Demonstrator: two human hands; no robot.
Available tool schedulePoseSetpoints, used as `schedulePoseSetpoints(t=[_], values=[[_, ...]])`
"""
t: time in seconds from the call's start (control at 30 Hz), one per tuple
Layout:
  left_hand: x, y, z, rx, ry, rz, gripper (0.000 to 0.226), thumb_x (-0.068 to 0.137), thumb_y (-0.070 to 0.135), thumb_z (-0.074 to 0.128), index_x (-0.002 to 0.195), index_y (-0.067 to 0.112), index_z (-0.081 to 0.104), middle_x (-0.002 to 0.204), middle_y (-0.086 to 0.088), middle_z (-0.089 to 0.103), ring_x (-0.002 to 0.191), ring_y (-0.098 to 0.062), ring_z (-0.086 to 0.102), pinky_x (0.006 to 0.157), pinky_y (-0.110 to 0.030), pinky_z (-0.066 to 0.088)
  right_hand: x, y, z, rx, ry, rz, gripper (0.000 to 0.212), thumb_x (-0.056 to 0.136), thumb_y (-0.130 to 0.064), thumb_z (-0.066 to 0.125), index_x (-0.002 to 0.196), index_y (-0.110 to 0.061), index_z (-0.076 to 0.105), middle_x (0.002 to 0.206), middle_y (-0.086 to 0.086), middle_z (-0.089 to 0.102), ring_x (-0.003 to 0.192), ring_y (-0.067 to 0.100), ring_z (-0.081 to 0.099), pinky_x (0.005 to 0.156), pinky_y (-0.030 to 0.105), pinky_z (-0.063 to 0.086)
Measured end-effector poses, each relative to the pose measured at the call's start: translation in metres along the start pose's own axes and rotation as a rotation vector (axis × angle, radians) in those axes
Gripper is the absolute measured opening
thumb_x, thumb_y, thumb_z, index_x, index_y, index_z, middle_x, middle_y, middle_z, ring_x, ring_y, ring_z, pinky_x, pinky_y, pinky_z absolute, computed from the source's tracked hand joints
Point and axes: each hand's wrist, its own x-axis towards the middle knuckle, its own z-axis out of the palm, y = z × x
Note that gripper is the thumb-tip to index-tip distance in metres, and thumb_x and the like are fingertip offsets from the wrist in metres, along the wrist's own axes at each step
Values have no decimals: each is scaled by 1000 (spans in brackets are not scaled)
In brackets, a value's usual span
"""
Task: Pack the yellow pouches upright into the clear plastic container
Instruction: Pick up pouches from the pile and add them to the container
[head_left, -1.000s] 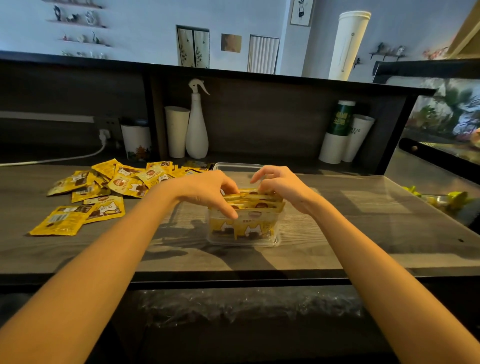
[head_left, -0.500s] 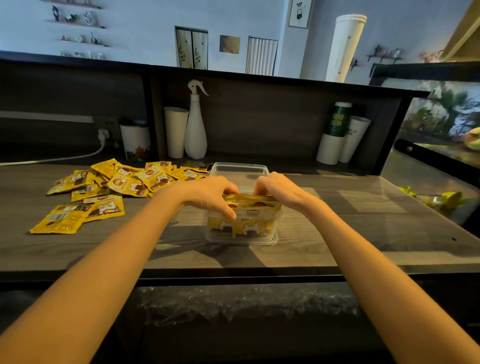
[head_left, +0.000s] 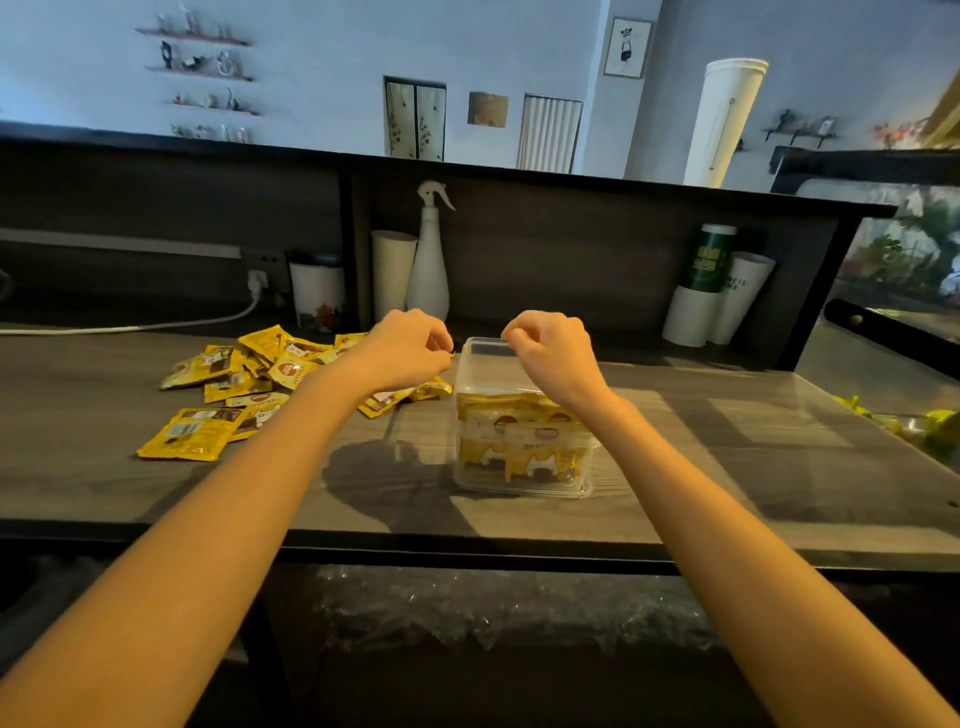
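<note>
white cup (head_left: 740, 293): partial "E IS / ME" | green cup (head_left: 709, 260): print illegible | yellow pouches (head_left: 184, 436): print too small

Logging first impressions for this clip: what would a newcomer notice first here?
Two bare hands, the left hand and the right hand, hover with curled fingers over the dark table. Below the right one stands a clear plastic container with yellow pouches upright inside; loose pouches lie scattered to its left.
</note>
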Motion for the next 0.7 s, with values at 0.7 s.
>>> schedulePoseSetpoints(t=[0.7], values=[[-49, -191, -14, 308, -159, -691, 57, 93, 45, 41, 133, 5, 43, 139, -18, 45, 128, -34, 42, 104, -42, 38, 17, -56, 200, -351, -522, 90, 43, 95, -29, 38, 131, -6, 45, 142, 20, 39, 135, 39, 28, 108, 50, 30]])
